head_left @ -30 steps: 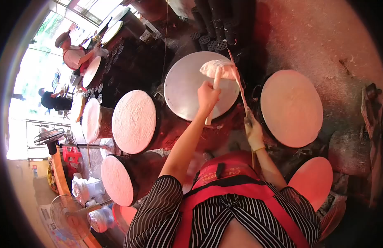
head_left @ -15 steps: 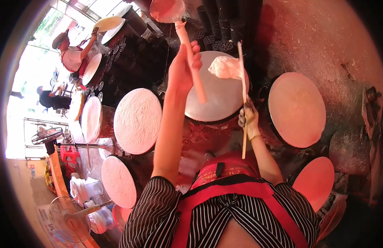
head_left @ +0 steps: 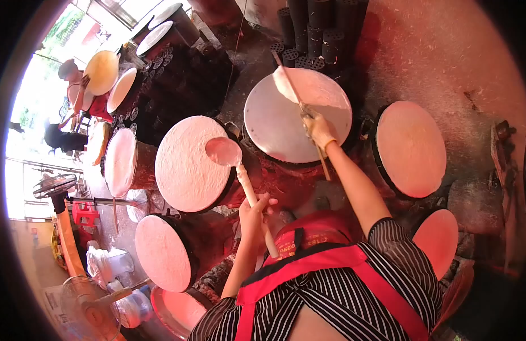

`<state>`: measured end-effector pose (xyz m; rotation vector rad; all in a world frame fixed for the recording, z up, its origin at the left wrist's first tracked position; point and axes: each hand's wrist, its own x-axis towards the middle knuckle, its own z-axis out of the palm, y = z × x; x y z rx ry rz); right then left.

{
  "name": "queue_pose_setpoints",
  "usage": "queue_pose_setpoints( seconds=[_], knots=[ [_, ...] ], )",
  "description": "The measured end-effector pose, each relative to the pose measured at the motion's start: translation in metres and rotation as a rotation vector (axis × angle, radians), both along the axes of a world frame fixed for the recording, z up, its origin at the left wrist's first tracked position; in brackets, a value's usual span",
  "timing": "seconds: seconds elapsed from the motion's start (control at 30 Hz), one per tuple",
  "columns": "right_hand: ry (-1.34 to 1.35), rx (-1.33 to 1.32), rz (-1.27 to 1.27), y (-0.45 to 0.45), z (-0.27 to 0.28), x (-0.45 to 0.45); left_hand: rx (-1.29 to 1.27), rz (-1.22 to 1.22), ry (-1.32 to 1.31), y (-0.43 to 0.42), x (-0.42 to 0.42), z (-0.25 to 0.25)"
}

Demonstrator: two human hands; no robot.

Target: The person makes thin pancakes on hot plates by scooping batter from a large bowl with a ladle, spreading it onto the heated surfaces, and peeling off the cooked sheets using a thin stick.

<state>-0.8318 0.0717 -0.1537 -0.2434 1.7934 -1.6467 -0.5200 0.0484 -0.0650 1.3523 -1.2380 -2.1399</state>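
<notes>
My left hand [head_left: 254, 215] is closed around the handle of a ladle [head_left: 223, 152], held close to my body. The ladle's bowl overlaps the right edge of a batter-covered round griddle [head_left: 186, 165] from this viewpoint. My right hand [head_left: 318, 128], in a light glove, grips a thin wooden spreader stick [head_left: 289, 82] over the middle griddle [head_left: 268, 128]. White batter [head_left: 325, 91] covers the far upper part of that griddle, with the stick lying across its left side. Bare grey metal shows on the rest of the surface.
More coated griddles stand around me, at right [head_left: 412, 149], lower right [head_left: 438, 243] and lower left [head_left: 163, 253]. Perforated coal cylinders [head_left: 314, 40] are stacked behind the middle griddle. A fan [head_left: 84, 307] is at lower left. Another person [head_left: 75, 85] holds a round yellow sheet [head_left: 101, 73].
My left hand has drawn the ladle back from the middle griddle, down towards me. My right hand has moved forward and left with the stick. The lump of batter is now spread across the far part.
</notes>
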Motion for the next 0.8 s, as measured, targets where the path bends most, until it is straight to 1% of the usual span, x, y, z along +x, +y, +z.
queue_pose_setpoints(
  seconds=[0.03, 0.1, 0.17, 0.23, 0.27, 0.37, 0.4, 0.43, 0.5, 0.53, 0.57, 0.6, 0.63, 0.7, 0.73, 0.77, 0.8],
  knots=[
    [0.004, 0.005, -0.001, 0.014, 0.008, 0.005, 0.015, -0.01, 0.005, -0.003, 0.01, -0.006],
    [-0.062, 0.002, 0.104, 0.054, 0.011, 0.009, 0.037, -0.021, 0.011, -0.007, 0.032, -0.02],
    [-0.118, -0.022, -0.094, 0.086, -0.012, 0.017, 0.081, -0.007, -0.024, -0.012, 0.05, -0.036],
    [-0.088, 0.021, -0.304, 0.098, -0.029, 0.012, 0.093, 0.013, -0.013, -0.013, 0.065, -0.05],
    [-0.09, 0.024, -0.3, 0.097, -0.026, 0.012, 0.104, 0.018, -0.01, -0.012, 0.068, -0.049],
    [-0.113, 0.034, -0.106, 0.071, -0.001, 0.008, 0.099, 0.035, -0.018, -0.009, 0.071, -0.051],
    [-0.039, 0.004, -0.039, 0.057, -0.005, 0.003, 0.089, 0.043, -0.028, -0.006, 0.07, -0.051],
    [-0.04, 0.001, -0.026, 0.052, -0.004, 0.0, 0.086, 0.055, -0.029, -0.003, 0.067, -0.05],
    [-0.056, 0.106, 0.112, 0.043, 0.008, -0.002, 0.107, 0.098, -0.039, 0.004, 0.061, -0.045],
    [-0.024, 0.111, 0.212, 0.05, 0.001, -0.008, 0.105, 0.119, -0.038, 0.009, 0.056, -0.045],
    [-0.025, 0.109, 0.235, 0.065, 0.014, -0.01, 0.118, 0.142, -0.065, 0.014, 0.05, -0.045],
    [-0.107, 0.085, 0.336, 0.086, 0.041, -0.01, 0.131, 0.163, -0.093, 0.02, 0.046, -0.046],
    [-0.191, 0.061, 0.436, 0.104, 0.055, -0.015, 0.127, 0.185, -0.097, 0.026, 0.041, -0.051],
    [-0.302, 0.056, 0.407, 0.14, 0.048, -0.044, 0.046, 0.258, -0.124, 0.036, 0.035, -0.066],
    [-0.232, 0.109, 0.298, 0.146, 0.026, -0.064, 0.049, 0.286, -0.108, 0.043, 0.03, -0.067],
    [-0.164, 0.163, 0.188, 0.141, 0.022, -0.07, 0.048, 0.308, -0.115, 0.049, 0.026, -0.068],
    [-0.115, 0.099, 0.134, 0.135, 0.017, -0.083, 0.061, 0.31, -0.095, 0.055, 0.021, -0.07]
  ],
)
